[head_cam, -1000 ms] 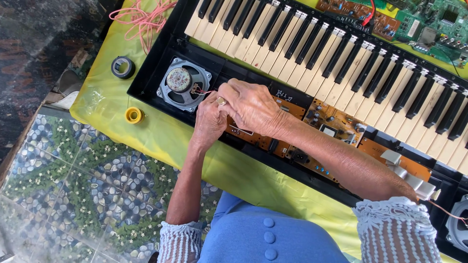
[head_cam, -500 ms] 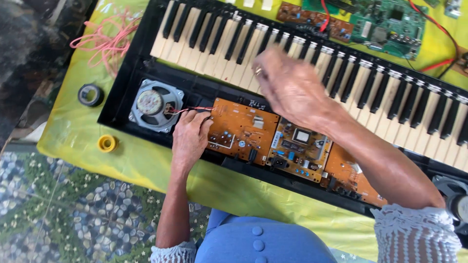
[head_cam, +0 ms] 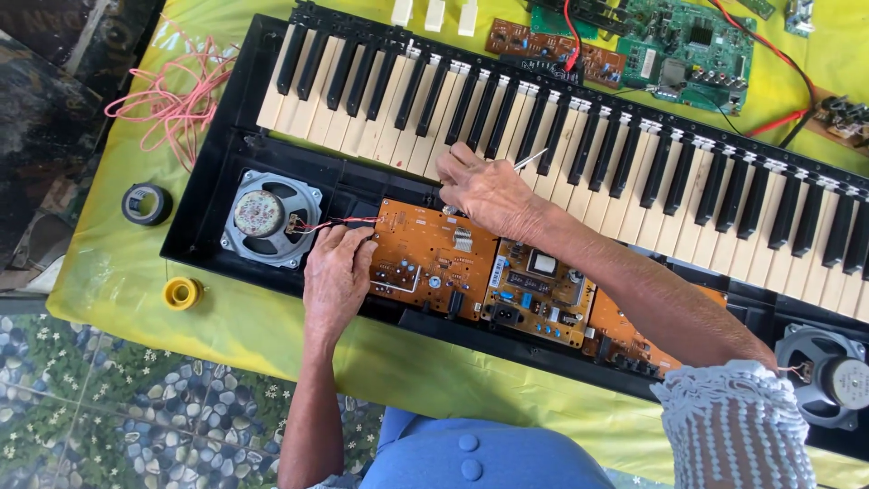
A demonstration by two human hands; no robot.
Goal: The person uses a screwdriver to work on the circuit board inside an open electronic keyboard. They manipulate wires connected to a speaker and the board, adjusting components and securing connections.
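we see left hand [head_cam: 337, 276] flat on left edge of orange circuit board [head_cam: 433, 258] inside opened keyboard [head_cam: 561, 163], fingers loose, touching red wires [head_cam: 317, 224] from round speaker [head_cam: 270, 217]; right hand [head_cam: 486, 190] at keys, fingers pinching thin white stick [head_cam: 530, 161]; yellow worktop [head_cam: 118, 263] beneath

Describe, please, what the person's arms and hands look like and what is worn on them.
Both hands are bare: no gloves, rings or watch show on the left hand or the right hand. The forearms are bare too. The right arm ends in a white lacy, openwork sleeve cuff near the elbow; the left arm's sleeve is barely in view at the frame's bottom edge. A blue buttoned garment shows below.
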